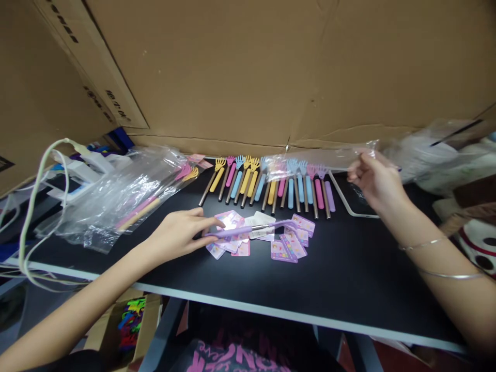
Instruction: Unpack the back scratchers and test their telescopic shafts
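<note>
My left hand [191,232] pinches the handle end of a purple back scratcher [236,232], which points right above scattered pink and purple cards [289,246] on the black table. Raised at the right, my right hand [374,178] grips one end of a long clear plastic bag [321,158]. That bag stretches leftward over a row of back scratchers [251,178] in yellow, pink, blue and purple, whose claw heads face the cardboard. Whether anything is inside the held bag, I cannot tell.
A pile of clear bags [127,186], some with back scratchers inside, lies at the left beside a pale cable [29,222]. A cardboard wall [232,67] stands behind. A white-rimmed tablet-like object [349,199] is at right. Below left, a box [149,320] holds colorful items.
</note>
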{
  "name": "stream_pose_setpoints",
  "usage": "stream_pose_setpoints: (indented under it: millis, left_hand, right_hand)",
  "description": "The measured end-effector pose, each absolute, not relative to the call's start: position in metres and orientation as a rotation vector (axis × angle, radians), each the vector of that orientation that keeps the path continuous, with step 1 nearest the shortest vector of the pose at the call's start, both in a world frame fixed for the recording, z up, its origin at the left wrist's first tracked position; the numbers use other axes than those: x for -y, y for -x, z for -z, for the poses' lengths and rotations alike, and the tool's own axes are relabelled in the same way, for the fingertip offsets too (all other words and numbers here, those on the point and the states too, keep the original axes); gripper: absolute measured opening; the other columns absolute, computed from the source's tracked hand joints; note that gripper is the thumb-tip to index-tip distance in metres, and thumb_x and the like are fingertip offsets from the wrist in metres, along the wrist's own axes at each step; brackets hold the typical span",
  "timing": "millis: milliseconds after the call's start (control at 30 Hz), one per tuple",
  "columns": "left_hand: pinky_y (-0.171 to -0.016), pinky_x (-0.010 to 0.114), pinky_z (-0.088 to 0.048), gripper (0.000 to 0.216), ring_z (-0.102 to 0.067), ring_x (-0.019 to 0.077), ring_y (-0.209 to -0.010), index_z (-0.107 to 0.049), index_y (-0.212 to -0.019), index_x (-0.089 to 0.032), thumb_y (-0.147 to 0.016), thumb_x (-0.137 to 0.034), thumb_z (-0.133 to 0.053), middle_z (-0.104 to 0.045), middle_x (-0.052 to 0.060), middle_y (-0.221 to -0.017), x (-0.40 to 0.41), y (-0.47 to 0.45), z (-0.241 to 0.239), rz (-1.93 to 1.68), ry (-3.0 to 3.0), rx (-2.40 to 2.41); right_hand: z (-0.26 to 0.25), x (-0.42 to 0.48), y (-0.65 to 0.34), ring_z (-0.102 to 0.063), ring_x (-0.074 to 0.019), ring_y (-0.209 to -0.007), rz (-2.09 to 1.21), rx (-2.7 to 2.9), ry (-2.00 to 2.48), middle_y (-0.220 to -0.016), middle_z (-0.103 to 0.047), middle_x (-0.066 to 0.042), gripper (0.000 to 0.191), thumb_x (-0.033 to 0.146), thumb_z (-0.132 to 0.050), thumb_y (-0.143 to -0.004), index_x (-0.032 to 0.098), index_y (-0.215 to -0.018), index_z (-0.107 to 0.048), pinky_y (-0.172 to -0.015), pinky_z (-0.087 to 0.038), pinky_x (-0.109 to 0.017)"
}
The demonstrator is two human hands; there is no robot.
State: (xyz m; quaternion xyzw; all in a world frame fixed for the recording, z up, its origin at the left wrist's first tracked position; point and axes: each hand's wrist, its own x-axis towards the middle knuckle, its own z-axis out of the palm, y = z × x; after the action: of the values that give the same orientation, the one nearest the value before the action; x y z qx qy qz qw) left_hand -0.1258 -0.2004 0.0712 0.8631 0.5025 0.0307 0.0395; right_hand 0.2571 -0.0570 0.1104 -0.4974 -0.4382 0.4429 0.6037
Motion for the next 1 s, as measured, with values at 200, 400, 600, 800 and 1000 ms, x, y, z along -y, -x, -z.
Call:
stream_pose_setpoints:
  millis: [200, 400, 600, 800, 1000]
  left_hand:
    - [-0.082, 0.033, -0.046, 0.048, -0.054, 0.0251, -0.112, -0.053, -0.126, -0.024, -0.088, -0.055, -0.047, -0.064, 0.006, -0.117, 0.190, 0.134, -0.083, -0.653, -2.575, -1.890]
    - [-0.084, 0.033, -0.046, 0.046, -0.060, 0.0222, -0.104, -0.050, -0.126, -0.023, -0.088, -0.050, -0.050, -0.067, 0.004, -0.112, 0.180, 0.127, -0.089, -0.789, -2.275, -1.719]
    - [-0.066, 0.022, -0.043, 0.036, -0.055, 0.0128, -0.072, -0.060, -0.106, -0.018, -0.089, -0.048, -0.049, -0.063, 0.000, -0.083, 0.183, 0.180, -0.104, -0.826, -2.039, -1.892]
    - [-0.080, 0.035, -0.044, 0.044, -0.056, 0.0214, -0.089, -0.052, -0.126, -0.026, -0.090, -0.050, -0.040, -0.063, 0.001, -0.094, 0.184, 0.281, -0.123, -0.546, -1.649, -2.775]
    - [-0.082, 0.053, -0.045, 0.054, -0.045, 0.0362, -0.112, -0.050, -0.129, -0.024, -0.089, -0.057, -0.036, -0.053, 0.011, -0.120, 0.182, 0.294, -0.115, -0.083, -1.826, -2.839]
  right_hand:
    - [-0.108, 0.088, -0.210, -0.055, -0.0100, -0.050, -1.107, 1.367, 1.007, -0.064, -0.063, 0.001, 0.018, 0.030, -0.064, -0.078, 0.021, -0.093, -0.060, -0.051, -0.045, -0.024]
    - [-0.105, 0.118, -0.155, -0.065, -0.0140, -0.062, -1.342, 1.708, 0.819, -0.075, -0.067, 0.000, 0.026, 0.043, -0.057, -0.086, 0.023, -0.102, -0.053, -0.065, -0.054, -0.033]
    - [-0.096, 0.107, -0.149, -0.066, -0.0172, -0.091, -1.335, 2.058, 0.709, -0.093, -0.068, -0.005, 0.031, 0.039, -0.059, -0.085, 0.022, -0.110, -0.049, -0.078, -0.052, -0.035]
    - [-0.081, 0.104, -0.160, -0.060, -0.0177, -0.092, -0.843, 2.499, 0.798, -0.095, -0.065, -0.006, 0.019, 0.029, -0.050, -0.090, 0.019, -0.105, -0.056, -0.078, -0.047, -0.035]
    - [-0.058, 0.120, -0.133, -0.051, -0.0232, -0.097, 0.047, 2.783, 0.698, -0.099, -0.065, -0.007, 0.015, 0.026, -0.056, -0.087, 0.017, -0.099, -0.061, -0.080, -0.036, -0.036]
